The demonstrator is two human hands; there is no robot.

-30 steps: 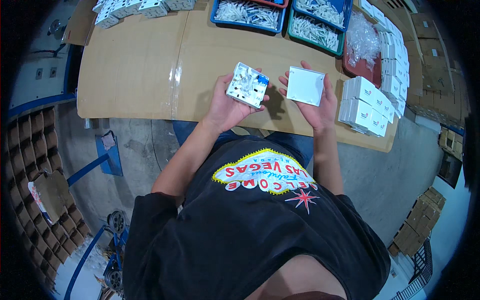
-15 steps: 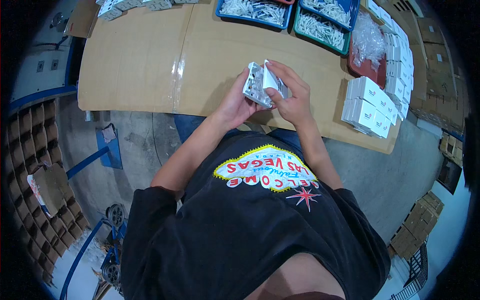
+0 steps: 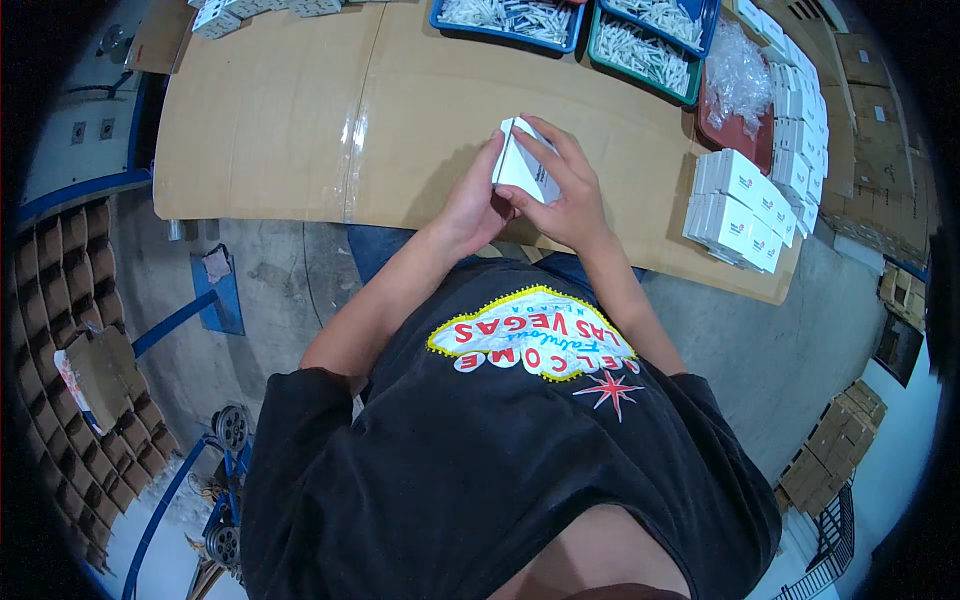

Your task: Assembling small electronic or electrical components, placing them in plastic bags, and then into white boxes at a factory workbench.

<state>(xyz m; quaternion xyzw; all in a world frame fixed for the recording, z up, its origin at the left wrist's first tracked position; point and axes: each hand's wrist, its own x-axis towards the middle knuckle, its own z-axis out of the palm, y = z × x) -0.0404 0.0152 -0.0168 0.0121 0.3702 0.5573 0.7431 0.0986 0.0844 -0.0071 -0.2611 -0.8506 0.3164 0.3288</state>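
Both hands hold a small white box (image 3: pixel 532 176) just above the near part of the cardboard-covered table. A flat white piece with small dark print faces up, and a thin gap shows along its left edge. My left hand (image 3: pixel 468 205) is closed around the left side and underside, with part of its fingers hidden behind the box. My right hand (image 3: pixel 570 195) lies over the right side. Its fingers reach across the far edge and its thumb presses the near corner. What is inside the box cannot be seen.
Stacked white printed boxes (image 3: pixel 735 215) stand at the table's right edge. Beyond them, a red tray (image 3: pixel 712 135) holds clear plastic bags (image 3: pixel 738 80). Blue (image 3: pixel 500 36) and green (image 3: pixel 640 88) trays of small white parts sit at the back. Patterned boxes (image 3: pixel 216 18) stand far left.
The right hand has moved left and pressed the white piece against the patterned box in the left hand. The patterned face and the wide gap seen before are now covered.
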